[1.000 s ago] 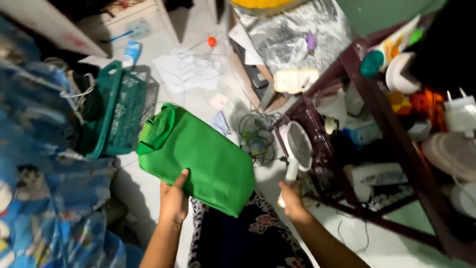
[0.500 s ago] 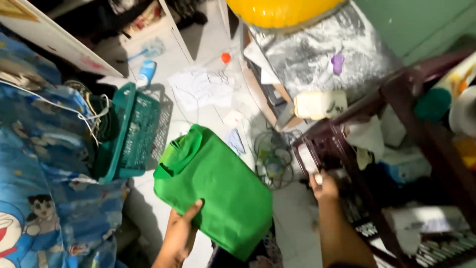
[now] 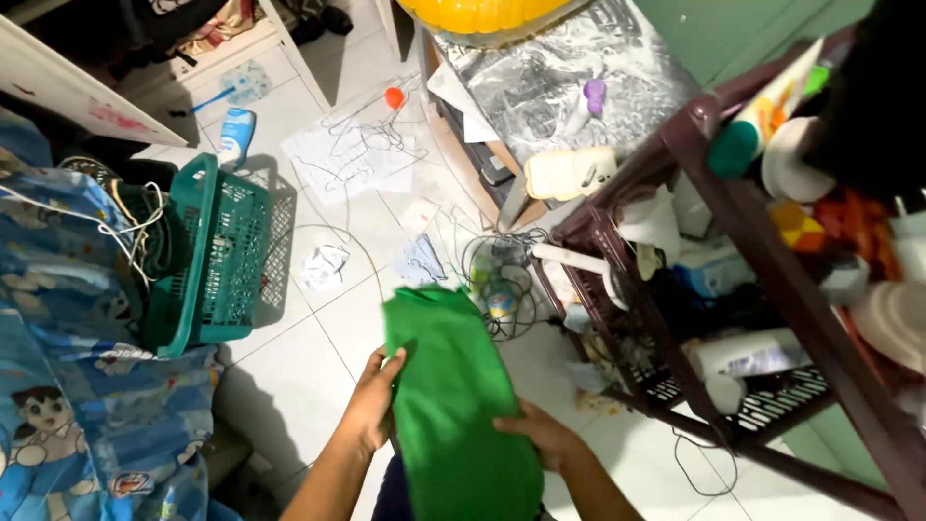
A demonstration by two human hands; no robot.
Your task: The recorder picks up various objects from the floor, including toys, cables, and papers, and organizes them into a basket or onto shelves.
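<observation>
A green fabric bag (image 3: pixel 453 396) hangs folded narrow in front of me over the tiled floor. My left hand (image 3: pixel 374 400) grips its left edge, thumb on top. My right hand (image 3: pixel 536 436) holds its lower right side, fingers pressed onto the cloth. A white hand-held fan (image 3: pixel 588 268) lies on the rim of the dark brown shelf rack (image 3: pixel 694 145) at the right, apart from both hands.
A teal plastic basket (image 3: pixel 217 251) stands at the left beside blue cartoon-print bedding (image 3: pixel 68 386). Papers, a coil of cable (image 3: pixel 497 275) and a blue-white bottle (image 3: pixel 233 135) litter the floor. The rack holds bottles, boxes and cloths. A foil-covered surface (image 3: pixel 550 77) lies behind.
My right hand let go of the white fan, which now rests on the rack, and came over to the green bag. The bag has turned and folded narrower.
</observation>
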